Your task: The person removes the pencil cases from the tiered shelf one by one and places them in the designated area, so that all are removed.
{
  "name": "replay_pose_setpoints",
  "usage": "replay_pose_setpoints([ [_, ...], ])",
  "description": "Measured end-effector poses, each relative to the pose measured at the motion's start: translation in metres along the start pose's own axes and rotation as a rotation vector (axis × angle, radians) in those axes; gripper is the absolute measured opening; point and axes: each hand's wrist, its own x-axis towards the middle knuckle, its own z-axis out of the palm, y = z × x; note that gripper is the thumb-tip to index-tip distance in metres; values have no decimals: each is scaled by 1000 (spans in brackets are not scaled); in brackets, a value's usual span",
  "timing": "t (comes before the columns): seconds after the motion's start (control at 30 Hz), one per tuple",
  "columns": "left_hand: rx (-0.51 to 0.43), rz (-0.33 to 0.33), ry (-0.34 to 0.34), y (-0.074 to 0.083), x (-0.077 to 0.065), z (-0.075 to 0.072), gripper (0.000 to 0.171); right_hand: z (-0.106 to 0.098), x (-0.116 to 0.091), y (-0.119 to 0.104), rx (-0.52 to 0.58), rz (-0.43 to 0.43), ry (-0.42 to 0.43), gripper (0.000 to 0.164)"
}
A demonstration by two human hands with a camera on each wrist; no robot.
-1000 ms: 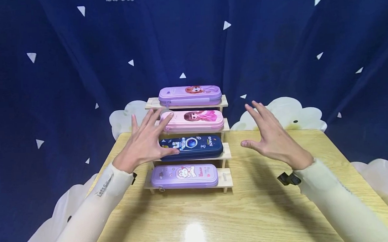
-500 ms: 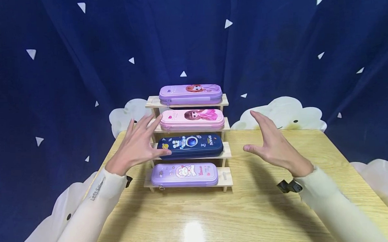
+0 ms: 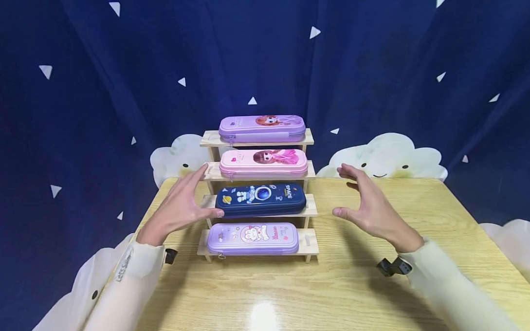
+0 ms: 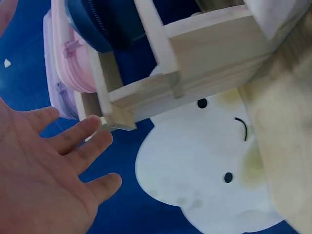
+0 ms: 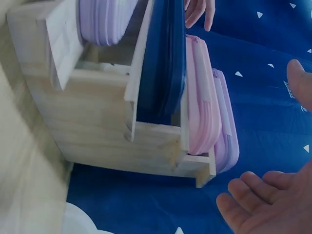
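Left hand shifted outward, near the navy case (grip spread; right hand likewise).

Navy space-print case lies along the second-lowest wooden step, seemingly zipped.

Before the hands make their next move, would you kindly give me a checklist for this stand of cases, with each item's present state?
1. Wooden stand upright on the table: ok.
2. One case per tier, lid up: ok; from the top, purple case, pink case, navy case, lilac case.
3. Both hands free to grasp: ok; left hand and right hand hold nothing.
4. Right hand apart from the cases: ok; the head view shows a gap.
5. Left thumb off the navy case: cannot tell; they overlap in the head view.
6. All zippers fully closed: cannot tell; some sides are hidden.
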Motion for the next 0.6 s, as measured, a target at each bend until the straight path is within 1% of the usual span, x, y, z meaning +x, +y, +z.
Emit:
replay_pose_setpoints([
  [0.13, -99, -67, -23, -8, -3, 4, 130, 5, -5, 0, 65, -17, 4, 91],
  [0.23, -143, -95, -20, -14, -5, 7, 132, 9, -8, 1, 114, -13, 5, 85],
  [0.33, -150, -96, -8, -20, -6, 9, 134, 14, -10, 1, 155, -11, -3, 82],
  [0.43, -174, -99, -9, -26, -7, 14, 133, 21, -13, 2, 166, -6, -28, 80],
  [0.6, -234, -121, -51, -36, -6, 24, 130, 34, -18, 0, 176, 24, -82, 78],
])
